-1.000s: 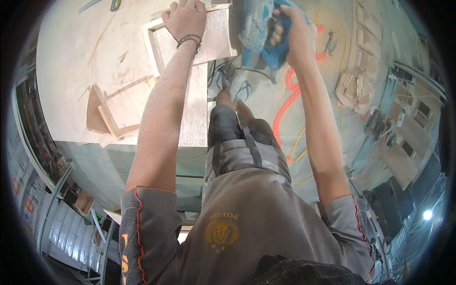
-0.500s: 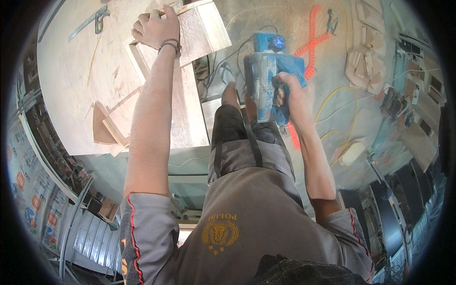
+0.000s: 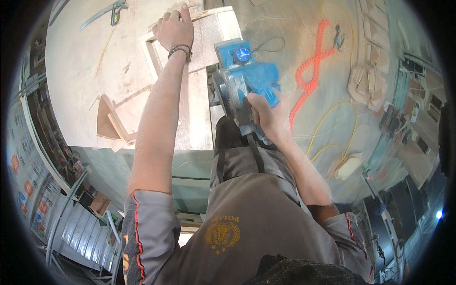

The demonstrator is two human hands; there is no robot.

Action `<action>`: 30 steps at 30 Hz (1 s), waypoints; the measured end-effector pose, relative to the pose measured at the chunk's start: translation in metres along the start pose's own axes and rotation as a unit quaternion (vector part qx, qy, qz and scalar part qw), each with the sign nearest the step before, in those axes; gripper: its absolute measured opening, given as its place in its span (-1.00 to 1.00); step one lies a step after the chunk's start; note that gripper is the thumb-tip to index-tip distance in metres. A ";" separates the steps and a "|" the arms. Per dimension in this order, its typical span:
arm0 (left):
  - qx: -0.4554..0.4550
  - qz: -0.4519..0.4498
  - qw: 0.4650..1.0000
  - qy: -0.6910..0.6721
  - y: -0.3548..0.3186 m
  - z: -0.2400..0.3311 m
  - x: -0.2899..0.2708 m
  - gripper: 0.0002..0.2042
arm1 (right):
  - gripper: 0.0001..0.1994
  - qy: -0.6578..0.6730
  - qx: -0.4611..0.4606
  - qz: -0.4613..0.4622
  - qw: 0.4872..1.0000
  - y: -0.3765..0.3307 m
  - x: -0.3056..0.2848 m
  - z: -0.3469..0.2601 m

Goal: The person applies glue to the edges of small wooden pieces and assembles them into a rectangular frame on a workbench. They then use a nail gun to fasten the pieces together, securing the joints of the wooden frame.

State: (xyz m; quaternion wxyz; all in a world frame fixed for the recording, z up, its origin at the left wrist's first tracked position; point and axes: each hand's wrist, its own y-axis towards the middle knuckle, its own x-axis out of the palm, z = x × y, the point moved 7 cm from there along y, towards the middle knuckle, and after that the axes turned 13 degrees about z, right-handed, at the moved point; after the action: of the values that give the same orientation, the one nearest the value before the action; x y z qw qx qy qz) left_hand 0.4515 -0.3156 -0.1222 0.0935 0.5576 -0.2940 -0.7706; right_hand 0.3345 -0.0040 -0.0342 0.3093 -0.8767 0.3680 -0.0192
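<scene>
- My left hand (image 3: 175, 29) lies at the far end of my outstretched arm, fingers curled over the far edge of a square plywood frame (image 3: 199, 40), holding it down; a dark beaded bracelet (image 3: 180, 50) sits on that wrist.
- The plywood frame lies on the pale wooden desk (image 3: 85, 76), near its right edge, with one corner toward the top of the view.
- My right hand (image 3: 268, 118) is closed around the handle of a blue power saw (image 3: 247, 78), gripping it firmly; the tool hangs off the right side of the desk, above my knee, just beside the frame but apart from it.
- The saw's dark round guard (image 3: 223, 95) faces the desk edge, and a black knob with a star shape sits on top of the blue body.
- A black cord (image 3: 254, 154) runs from the tool down across my grey trousers.
- Near the left part of the desk lie small wooden offcuts (image 3: 111, 121), one wedge-shaped, close to the near edge.
- A metal clamp-like tool (image 3: 111, 9) rests at the far side of the desk.
- On the floor to my right, a coiled orange hose (image 3: 311, 71) and a thin yellow cable (image 3: 332, 123) trail across the dusty concrete, with stacked wooden frames (image 3: 365, 76) further right.
</scene>
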 end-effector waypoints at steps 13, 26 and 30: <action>0.028 0.014 0.998 -0.046 0.000 0.007 -0.009 -0.60 | -0.69 0.000 0.009 0.055 0.998 0.037 0.022 -0.009; 0.021 0.003 0.999 -0.048 0.004 0.007 -0.011 -0.66 | -0.70 0.016 -0.056 0.084 0.995 0.092 0.046 -0.066; 0.025 0.023 0.997 -0.064 0.004 0.007 -0.012 -0.68 | -0.68 0.034 -0.090 0.085 0.992 0.115 0.053 -0.079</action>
State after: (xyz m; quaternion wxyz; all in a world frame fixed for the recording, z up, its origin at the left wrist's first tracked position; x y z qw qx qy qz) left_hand 0.4481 -0.3108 -0.1088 0.0782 0.5020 -0.3313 -0.7951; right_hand 0.2796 -0.1429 -0.0444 0.2170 -0.8654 0.4515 0.0103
